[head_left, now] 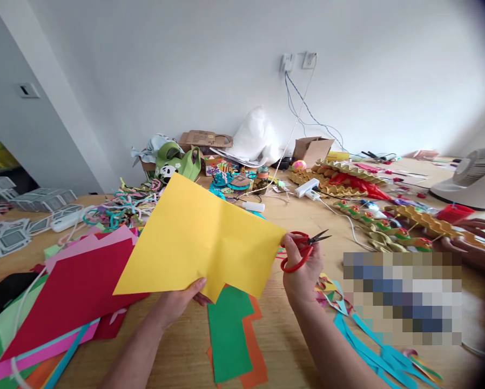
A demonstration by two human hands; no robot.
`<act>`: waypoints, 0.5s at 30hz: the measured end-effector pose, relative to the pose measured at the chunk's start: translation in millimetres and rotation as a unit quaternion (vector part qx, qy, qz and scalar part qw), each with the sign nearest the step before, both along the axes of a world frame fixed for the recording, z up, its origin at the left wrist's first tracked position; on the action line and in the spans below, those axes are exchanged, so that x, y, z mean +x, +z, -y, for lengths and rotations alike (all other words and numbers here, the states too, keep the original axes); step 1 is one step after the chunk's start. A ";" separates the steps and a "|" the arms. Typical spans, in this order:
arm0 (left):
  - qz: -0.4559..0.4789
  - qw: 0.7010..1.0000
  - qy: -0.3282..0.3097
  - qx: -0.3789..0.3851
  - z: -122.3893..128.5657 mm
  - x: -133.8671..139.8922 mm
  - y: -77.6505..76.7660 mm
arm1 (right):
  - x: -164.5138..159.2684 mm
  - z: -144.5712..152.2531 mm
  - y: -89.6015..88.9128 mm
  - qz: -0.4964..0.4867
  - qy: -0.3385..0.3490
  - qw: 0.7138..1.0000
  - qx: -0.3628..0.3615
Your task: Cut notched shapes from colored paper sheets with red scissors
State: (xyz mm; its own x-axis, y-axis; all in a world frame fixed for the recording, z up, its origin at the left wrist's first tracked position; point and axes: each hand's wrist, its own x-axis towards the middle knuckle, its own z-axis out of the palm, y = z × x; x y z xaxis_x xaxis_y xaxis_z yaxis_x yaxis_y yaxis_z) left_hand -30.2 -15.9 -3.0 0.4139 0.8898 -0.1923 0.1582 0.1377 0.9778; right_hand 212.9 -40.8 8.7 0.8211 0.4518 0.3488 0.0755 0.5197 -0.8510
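A large yellow sheet of paper [173, 243] with a crease down its middle and a notch cut from its lower edge is held up over the table. My left hand [181, 300] pinches that lower edge between thumb and fingers. With red-handled scissors [293, 265] in its grip, my right hand [305, 275] is closed at the sheet's right corner. The scissor blades point right, away from the paper, slightly parted. Below the sheet lie a green paper piece [230, 335] and an orange paper piece [256, 351], partly overlapping.
Red paper [76, 286] tops a stack of coloured sheets at left. Blue paper scraps [368, 346] lie at right. Another person's hand [469, 243] is beside egg-carton strips [424, 216]. A white fan [469, 178], a green panda bag [177, 162] and a cardboard box [312, 148] stand behind.
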 end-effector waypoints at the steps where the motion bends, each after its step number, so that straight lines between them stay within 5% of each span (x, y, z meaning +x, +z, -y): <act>1: 0.002 1.000 0.003 0.002 -0.6 -0.1 -0.6 | -0.9 0.1 0.0 0.002 0.006 1.000 0.002; 15: 0.072 0.997 0.031 -0.003 -8.0 -4.1 -10.0 | -11.0 1.5 -6.4 0.040 0.060 0.997 -0.018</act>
State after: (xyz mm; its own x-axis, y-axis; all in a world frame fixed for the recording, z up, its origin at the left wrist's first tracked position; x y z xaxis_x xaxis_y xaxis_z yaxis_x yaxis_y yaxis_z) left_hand -34.3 -7.8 -12.9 0.3811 0.9138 -0.1408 0.0082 0.1490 0.9888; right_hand 201.9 -42.3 2.3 0.7306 0.5590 0.3921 0.0818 0.4985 -0.8630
